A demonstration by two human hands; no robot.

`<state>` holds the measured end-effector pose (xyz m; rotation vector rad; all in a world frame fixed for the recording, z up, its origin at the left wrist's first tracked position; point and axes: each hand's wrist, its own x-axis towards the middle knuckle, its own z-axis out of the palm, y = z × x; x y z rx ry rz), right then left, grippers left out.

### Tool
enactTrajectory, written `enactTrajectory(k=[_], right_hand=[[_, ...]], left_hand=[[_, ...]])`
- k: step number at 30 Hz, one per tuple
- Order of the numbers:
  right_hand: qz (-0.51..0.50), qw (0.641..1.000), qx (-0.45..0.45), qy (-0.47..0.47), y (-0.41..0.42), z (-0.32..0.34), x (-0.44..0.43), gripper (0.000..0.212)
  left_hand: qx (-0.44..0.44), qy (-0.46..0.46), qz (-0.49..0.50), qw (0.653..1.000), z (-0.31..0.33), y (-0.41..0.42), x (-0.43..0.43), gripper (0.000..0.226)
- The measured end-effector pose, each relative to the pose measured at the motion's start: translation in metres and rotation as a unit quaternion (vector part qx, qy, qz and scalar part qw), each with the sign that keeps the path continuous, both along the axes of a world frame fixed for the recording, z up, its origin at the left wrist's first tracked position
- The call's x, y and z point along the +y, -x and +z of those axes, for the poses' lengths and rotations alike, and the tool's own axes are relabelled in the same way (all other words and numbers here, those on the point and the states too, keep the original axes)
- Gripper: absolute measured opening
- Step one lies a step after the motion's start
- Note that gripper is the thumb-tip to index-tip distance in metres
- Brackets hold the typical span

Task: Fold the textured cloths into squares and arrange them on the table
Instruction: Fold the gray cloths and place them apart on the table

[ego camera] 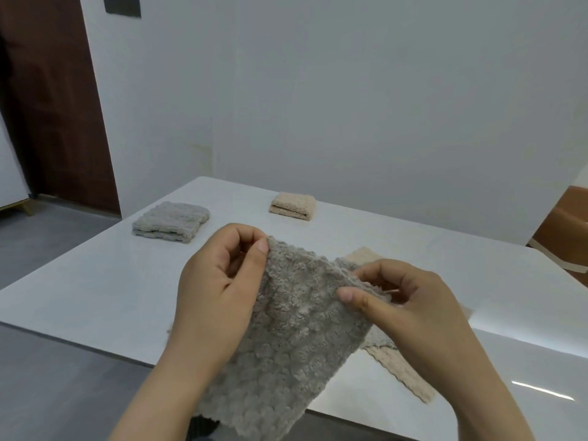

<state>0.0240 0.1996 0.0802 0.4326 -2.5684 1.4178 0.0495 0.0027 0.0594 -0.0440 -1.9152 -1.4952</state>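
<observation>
A person is holding up a grey cloth (296, 329) in the middle of the frame, a thick, nubbly piece with a bubbled pile and a wavy, scalloped edge, hanging down limp toward the bottom of the frame. The left hand (219, 281) is pinching its upper left corner between the thumb and curled fingers, and the right hand (410, 310) is pinching the upper right edge in the same way, thumb on the near face and fingers tucked behind. Behind and below the raised cloth, an unfolded beige cloth (401, 370) of the same fluffy weave is lying flat on the white surface (95, 291), one end peeking out just above the right hand and the other stretching toward the lower right. The surface is looking smooth and glossy, catching streaks of light at lower right. Farther back, left of centre, a folded grey cloth (171, 221) is sitting as a plump, layered square, and well apart from it, near the centre, a folded beige cloth (293, 206) is resting in a smaller, neat square. A dark brown wooden door (54, 106) is filling the upper left, beside a plain pale wall (350, 90).
</observation>
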Motion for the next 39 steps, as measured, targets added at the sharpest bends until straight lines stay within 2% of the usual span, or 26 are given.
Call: enactTrajectory(k=[3, 6, 8, 13, 17, 19, 22, 35, 39], right_hand=[[0.032, 0.999, 0.026, -0.025, -0.003, 0.002, -0.009, 0.038], [0.058, 0.996, 0.05, -0.037, -0.004, 0.003, -0.017, 0.04], [0.069, 0.995, 0.062, -0.034, -0.004, 0.004, -0.02, 0.033], [0.069, 0.994, 0.083, -0.029, -0.004, 0.005, -0.024, 0.002], [0.069, 0.993, 0.095, -0.011, -0.003, 0.003, -0.023, 0.008], [0.072, 0.994, 0.086, -0.005, -0.002, 0.003, -0.023, 0.005], [0.087, 0.993, 0.074, -0.019, -0.004, 0.002, -0.024, 0.005], [0.055, 0.993, 0.101, 0.031, -0.004, 0.001, -0.023, 0.01], [0.036, 0.991, 0.118, 0.048, -0.004, 0.001, -0.021, 0.011]], left_hand=[[-0.009, 0.032, -0.024, 0.999, -0.001, -0.001, 0.007, 0.016], [-0.013, 0.045, -0.052, 0.998, -0.001, -0.003, 0.012, 0.014], [-0.014, 0.054, -0.06, 0.997, -0.002, -0.003, 0.014, 0.013], [-0.021, 0.037, -0.074, 0.996, -0.003, -0.004, 0.016, 0.009], [-0.043, -0.031, -0.11, 0.993, -0.008, -0.008, 0.016, 0.011], [-0.049, -0.044, -0.106, 0.992, -0.012, -0.008, 0.015, 0.019], [-0.049, -0.054, -0.107, 0.992, -0.014, -0.008, 0.016, 0.019], [-0.085, -0.039, -0.147, 0.985, -0.025, -0.012, 0.016, 0.009], [-0.094, -0.017, -0.147, 0.984, -0.033, -0.013, 0.014, 0.023]])
